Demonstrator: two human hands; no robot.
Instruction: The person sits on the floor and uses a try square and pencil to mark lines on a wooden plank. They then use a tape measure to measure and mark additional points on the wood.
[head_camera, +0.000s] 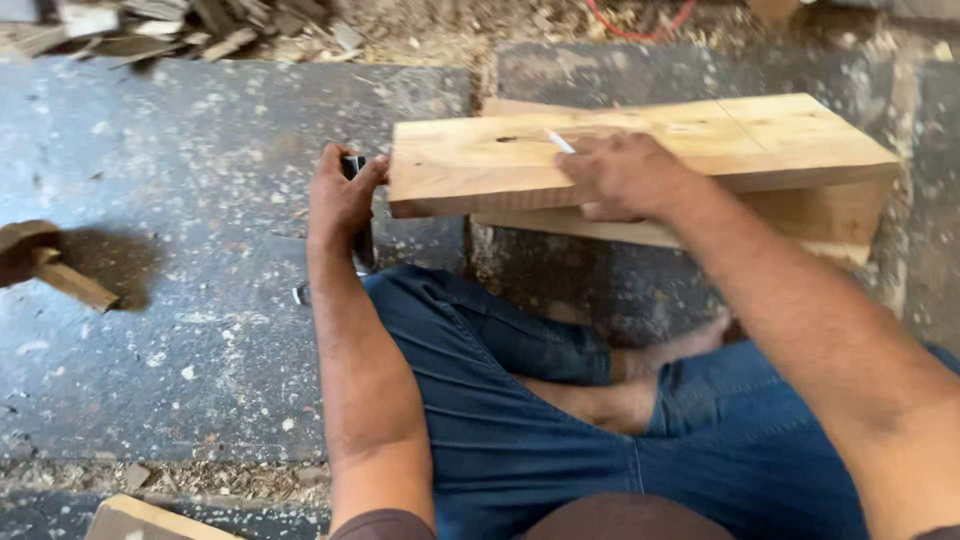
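Note:
A thick pale wooden plank (700, 135) lies across another board (830, 215) in front of my crossed legs. My right hand (620, 175) rests on the plank's near edge and grips a small white pencil or chalk stick (560, 141) whose tip points to the far left. My left hand (342, 195) is at the plank's left end, closed around a dark tool (358, 215) held upright against the end; its metal part reaches down to the floor. I cannot tell what kind of tool it is.
A wooden mallet (50, 262) lies on the dusty grey floor at the left. Wood scraps (190, 25) are piled at the far left, sawdust and a red cord (640, 25) lie beyond the plank, and a wood offcut (140, 520) sits at the bottom left.

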